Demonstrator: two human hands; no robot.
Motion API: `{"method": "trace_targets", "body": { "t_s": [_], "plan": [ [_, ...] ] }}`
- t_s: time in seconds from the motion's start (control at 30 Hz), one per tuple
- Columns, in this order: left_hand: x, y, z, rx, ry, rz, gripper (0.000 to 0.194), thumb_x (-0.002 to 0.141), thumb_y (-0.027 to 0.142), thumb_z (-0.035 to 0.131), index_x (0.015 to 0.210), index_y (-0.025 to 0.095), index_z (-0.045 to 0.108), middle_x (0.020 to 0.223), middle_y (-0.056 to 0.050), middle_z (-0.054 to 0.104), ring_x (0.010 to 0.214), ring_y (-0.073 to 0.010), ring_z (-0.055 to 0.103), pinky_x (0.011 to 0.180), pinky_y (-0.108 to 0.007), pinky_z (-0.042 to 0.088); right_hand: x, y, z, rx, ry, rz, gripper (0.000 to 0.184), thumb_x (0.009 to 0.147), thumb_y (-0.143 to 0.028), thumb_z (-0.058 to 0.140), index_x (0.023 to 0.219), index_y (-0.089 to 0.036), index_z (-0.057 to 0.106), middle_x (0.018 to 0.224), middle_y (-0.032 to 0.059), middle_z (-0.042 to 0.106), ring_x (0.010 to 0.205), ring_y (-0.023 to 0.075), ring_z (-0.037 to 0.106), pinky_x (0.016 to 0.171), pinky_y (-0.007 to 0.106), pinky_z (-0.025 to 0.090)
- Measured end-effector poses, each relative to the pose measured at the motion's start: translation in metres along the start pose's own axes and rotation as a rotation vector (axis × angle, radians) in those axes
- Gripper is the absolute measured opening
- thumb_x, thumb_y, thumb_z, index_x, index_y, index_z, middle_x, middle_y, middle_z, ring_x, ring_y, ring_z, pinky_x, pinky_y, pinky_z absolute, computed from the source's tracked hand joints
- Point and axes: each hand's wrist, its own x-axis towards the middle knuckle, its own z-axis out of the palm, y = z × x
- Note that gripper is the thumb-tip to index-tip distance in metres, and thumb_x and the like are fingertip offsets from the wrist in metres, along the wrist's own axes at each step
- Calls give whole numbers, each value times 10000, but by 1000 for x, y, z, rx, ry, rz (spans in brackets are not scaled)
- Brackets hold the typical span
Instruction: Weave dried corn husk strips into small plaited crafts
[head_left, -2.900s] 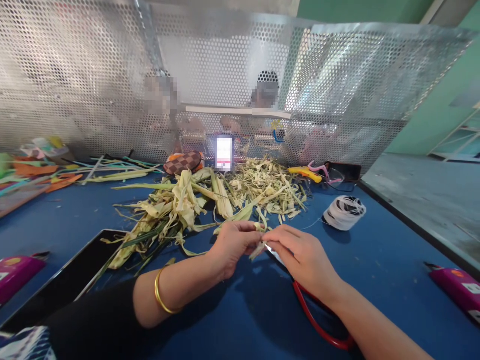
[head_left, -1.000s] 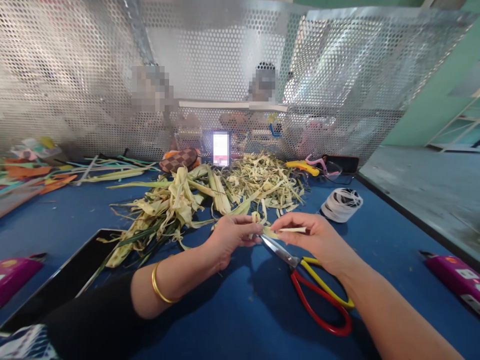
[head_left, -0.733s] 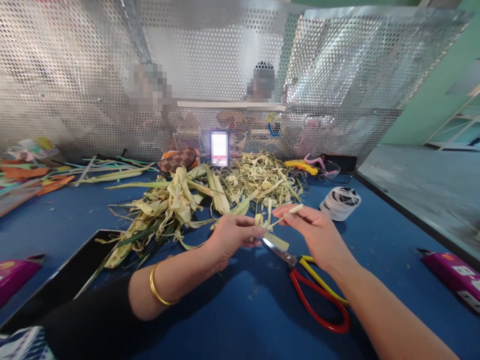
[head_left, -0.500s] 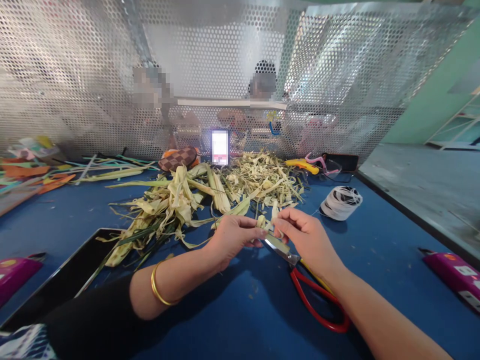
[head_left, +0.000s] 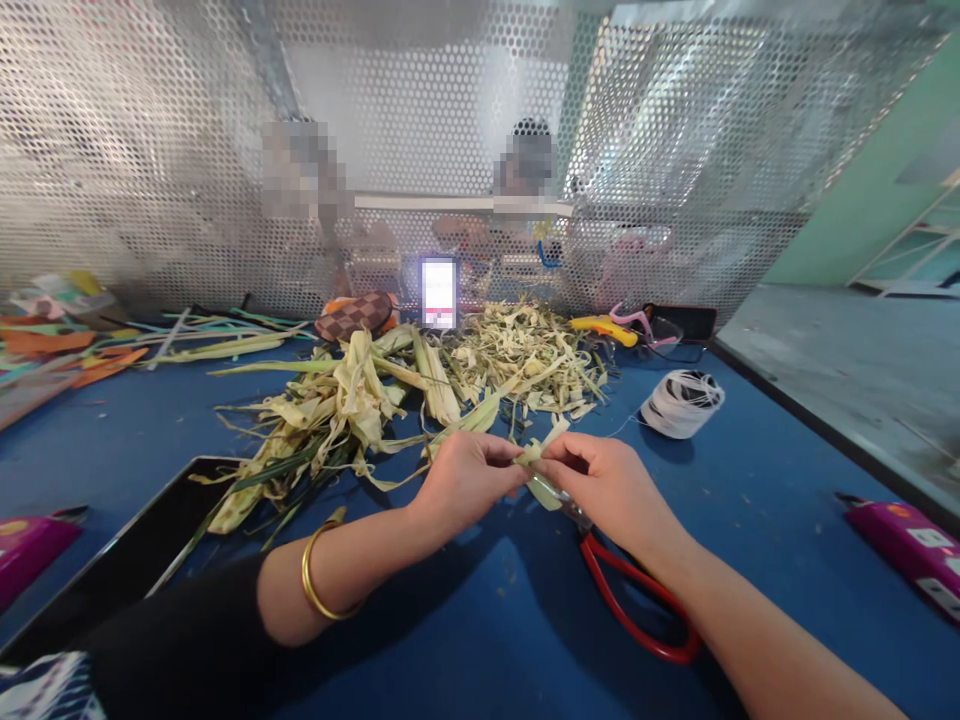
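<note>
Between my fingertips is a small folded piece of pale green corn husk [head_left: 532,452]. My left hand [head_left: 466,480] pinches it from the left, thumb against fingers. From the other side my right hand [head_left: 611,485] pinches the same piece. A pair of scissors with red handles [head_left: 637,603] lies on the blue table under my right hand, its blades partly hidden by hand and husk. Just beyond my hands are a heap of shredded husk [head_left: 532,355] and, to its left, a pile of long dry husks [head_left: 352,400].
A spool of white thread [head_left: 682,404] stands at the right, a strand trailing toward my hands. A lit phone [head_left: 439,292] leans against the perforated metal screen [head_left: 420,120]. A black tray [head_left: 127,550] lies at the left. People sit behind the screen.
My right hand has moved slightly left and closed in on my left hand. The husk piece is now pinched between both hands' fingertips, over the scissor blades.
</note>
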Motion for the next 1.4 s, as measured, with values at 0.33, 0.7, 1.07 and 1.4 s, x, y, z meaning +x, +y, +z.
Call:
{"method": "trace_targets", "body": {
  "t_s": [0.33,0.7,1.07,1.4],
  "plan": [
    [-5,12,-5,271,-115,94,199,709,306,580,620,161,683,488,42,504,512,-91,430,463,-191,266,1,2,2,136,-67,-55,131,777,-314,585,715,-202,616,608,-24,572,579,128,512,538,243,376],
    [-1,9,-7,-46,-486,23,103,661,235,590,586,164,594,545,44,535,517,-97,527,536,-199,413,1,-2,1,352,75,-17,264,829,-374,511,633,-198,504,578,-20,566,514,118,514,549,262,420],
    [0,14,-12,-251,-454,-150,300,614,437,721,660,147,659,578,33,553,479,-74,504,555,-223,443,3,3,12,494,33,26,213,840,-404,514,757,-212,473,760,20,677,487,114,545,503,265,468],
    [-6,13,-2,-258,-409,-212,157,597,300,721,605,147,686,490,34,547,433,-71,489,503,-213,438,0,-1,16,382,37,-94,143,850,-332,497,784,-206,508,704,-2,627,564,117,539,534,232,440]
  ]
}}
